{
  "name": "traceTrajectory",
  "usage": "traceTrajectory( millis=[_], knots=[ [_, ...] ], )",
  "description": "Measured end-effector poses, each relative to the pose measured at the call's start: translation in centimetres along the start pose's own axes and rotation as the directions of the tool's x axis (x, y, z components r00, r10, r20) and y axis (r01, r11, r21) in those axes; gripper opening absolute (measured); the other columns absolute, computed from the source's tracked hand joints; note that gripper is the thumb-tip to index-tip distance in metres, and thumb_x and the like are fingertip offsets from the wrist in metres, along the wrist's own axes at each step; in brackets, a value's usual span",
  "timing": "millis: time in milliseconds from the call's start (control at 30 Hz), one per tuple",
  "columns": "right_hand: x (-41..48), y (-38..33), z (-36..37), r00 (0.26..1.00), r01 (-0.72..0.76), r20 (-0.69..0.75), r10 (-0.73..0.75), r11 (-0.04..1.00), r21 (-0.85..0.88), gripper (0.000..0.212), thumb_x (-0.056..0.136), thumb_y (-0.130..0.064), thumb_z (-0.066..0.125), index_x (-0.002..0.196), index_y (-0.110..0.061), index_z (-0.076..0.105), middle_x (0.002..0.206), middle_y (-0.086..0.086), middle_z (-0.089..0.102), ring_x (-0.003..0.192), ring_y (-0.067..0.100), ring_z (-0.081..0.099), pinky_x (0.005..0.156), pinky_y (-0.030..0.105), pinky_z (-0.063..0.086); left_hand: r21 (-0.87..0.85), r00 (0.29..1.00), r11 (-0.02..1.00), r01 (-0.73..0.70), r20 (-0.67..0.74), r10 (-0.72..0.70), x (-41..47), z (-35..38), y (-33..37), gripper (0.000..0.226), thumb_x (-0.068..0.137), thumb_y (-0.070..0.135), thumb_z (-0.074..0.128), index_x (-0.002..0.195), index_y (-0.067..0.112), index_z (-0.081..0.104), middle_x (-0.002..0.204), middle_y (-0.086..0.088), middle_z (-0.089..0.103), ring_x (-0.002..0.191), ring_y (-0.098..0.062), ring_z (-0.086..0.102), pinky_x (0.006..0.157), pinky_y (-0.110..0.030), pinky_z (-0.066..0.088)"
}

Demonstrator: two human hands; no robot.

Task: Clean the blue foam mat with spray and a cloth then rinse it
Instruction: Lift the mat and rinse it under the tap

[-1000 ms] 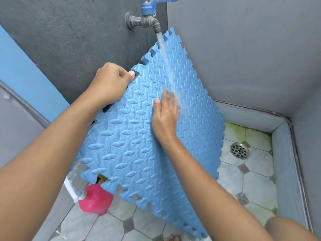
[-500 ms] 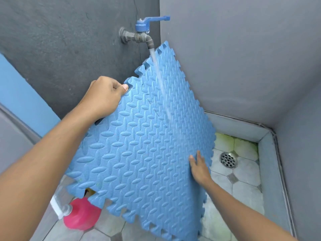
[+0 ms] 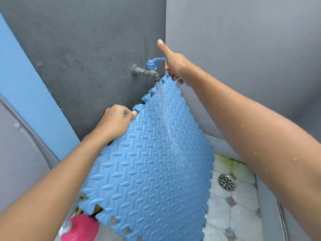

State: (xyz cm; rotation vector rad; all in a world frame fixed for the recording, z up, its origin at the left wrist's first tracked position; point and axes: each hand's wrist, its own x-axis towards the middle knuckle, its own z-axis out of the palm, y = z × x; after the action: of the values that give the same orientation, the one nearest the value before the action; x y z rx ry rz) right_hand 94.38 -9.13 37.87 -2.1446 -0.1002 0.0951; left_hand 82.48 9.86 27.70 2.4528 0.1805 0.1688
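Now that the right hand has left the face of the blue foam mat, where it was wiping low down half a second back, and gone up to the tap lever at twelve o'clock, I judge the rinse to be near its end. Shutting off the water looks like the next step. The water stream still falls from the tap onto the mat's top corner and sheets down its ribbed face.

The right arm is stretched long and beaded wet, with the thumb straight up and the fingers curled under. The lever's tip is hidden behind that hand, so I cannot tell whether it has hold of it. The left hand, at ten o'clock of the mat, pinches the toothed upper edge with the thumb in front. It holds the mat hanging tilted under the spout, above the tiled floor. A pink bottle sits at seven o'clock and the floor drain at four.
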Motion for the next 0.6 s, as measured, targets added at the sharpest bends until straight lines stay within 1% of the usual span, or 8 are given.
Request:
traceTrajectory(
  millis=[67,100,167,233,267,333,467,600],
  knots=[
    [0.6,-0.3,0.5,1.000,-0.022,0.017,0.022,0.999,-0.026,0.063,0.084,-0.083,0.031,0.074,-0.022,0.046,0.071,0.000,0.044,0.058,0.021,0.040,0.060,0.032,0.033,0.004,1.000,1.000,-0.004,0.006,0.004,0.0,0.0,0.0,0.034,0.105,0.039,0.056,0.102,0.012,0.076,0.075,-0.015,0.071,0.070,-0.031,0.064,0.059,-0.026,0.043],
    [1.0,-0.3,0.8,1.000,-0.026,0.013,0.026,0.999,-0.040,0.058,0.085,-0.078,0.036,0.074,-0.022,0.044,0.071,0.001,0.042,0.057,0.020,0.039,0.058,0.031,0.032,0.009,1.000,1.000,-0.005,0.008,0.005,0.0,0.0,-0.1,0.034,0.105,0.039,0.056,0.101,0.012,0.076,0.071,-0.014,0.069,0.066,-0.030,0.061,0.058,-0.028,0.042],
    [1.5,-0.4,1.0,0.999,-0.037,0.025,0.039,0.996,-0.076,0.046,0.087,-0.064,0.043,0.075,-0.020,0.044,0.070,0.001,0.038,0.053,0.019,0.033,0.053,0.027,0.027,0.015,1.000,1.000,-0.010,0.008,0.010,-0.1,0.0,-0.2,0.034,0.105,0.039,0.055,0.101,0.012,0.076,0.073,-0.015,0.070,0.071,-0.035,0.065,0.059,-0.029,0.044],
    [1.8,-0.8,1.1,0.997,-0.043,0.051,0.050,0.992,-0.121,0.038,0.088,-0.052,0.039,0.072,-0.018,0.041,0.068,0.003,0.035,0.052,0.018,0.030,0.051,0.025,0.025,0.018,1.000,1.000,-0.021,0.008,0.021,-0.2,0.1,-0.3,0.034,0.105,0.039,0.055,0.103,0.012,0.076,0.078,-0.016,0.073,0.077,-0.035,0.069,0.061,-0.029,0.046],
    [1.9,-0.9,1.2,0.997,-0.049,0.057,0.058,0.989,-0.143,0.037,0.089,-0.050,0.036,0.074,-0.017,0.042,0.068,0.004,0.036,0.053,0.018,0.031,0.051,0.025,0.025,0.020,1.000,0.999,-0.024,0.009,0.024,-0.2,0.1,-0.3,0.034,0.105,0.039,0.055,0.104,0.012,0.076,0.079,-0.015,0.074,0.078,-0.035,0.069,0.062,-0.030,0.048],
    [2.1,-1.1,1.3,0.996,-0.067,0.051,0.077,0.982,-0.179,0.040,0.091,-0.052,0.031,0.078,-0.016,0.043,0.072,0.005,0.038,0.057,0.019,0.033,0.053,0.026,0.028,0.024,1.000,0.999,-0.027,0.013,0.026,-0.2,0.1,-0.2,0.035,0.106,0.039,0.054,0.105,0.011,0.075,0.080,-0.013,0.074,0.079,-0.034,0.070,0.064,-0.032,0.050],
    [2.5,-1.7,1.4,0.992,-0.098,0.054,0.116,0.962,-0.254,0.043,0.091,-0.054,0.027,0.073,-0.016,0.036,0.072,0.004,0.035,0.058,0.018,0.029,0.056,0.028,0.027,0.023,1.000,1.000,-0.016,0.022,0.015,-0.1,0.2,-0.3,0.034,0.106,0.039,0.053,0.102,0.012,0.074,0.062,-0.002,0.059,0.057,-0.023,0.054,0.053,-0.029,0.043],
    [3.1,-2.0,1.4,0.989,-0.099,0.079,0.127,0.950,-0.295,0.043,0.083,-0.057,0.027,0.073,-0.016,0.037,0.066,0.002,0.036,0.055,0.017,0.028,0.057,0.030,0.028,0.026,1.000,1.000,-0.017,0.025,0.016,-0.2,0.1,-0.1,0.034,0.107,0.038,0.053,0.102,0.012,0.074,0.060,0.001,0.057,0.054,-0.021,0.051,0.053,-0.028,0.044]
  ],
)
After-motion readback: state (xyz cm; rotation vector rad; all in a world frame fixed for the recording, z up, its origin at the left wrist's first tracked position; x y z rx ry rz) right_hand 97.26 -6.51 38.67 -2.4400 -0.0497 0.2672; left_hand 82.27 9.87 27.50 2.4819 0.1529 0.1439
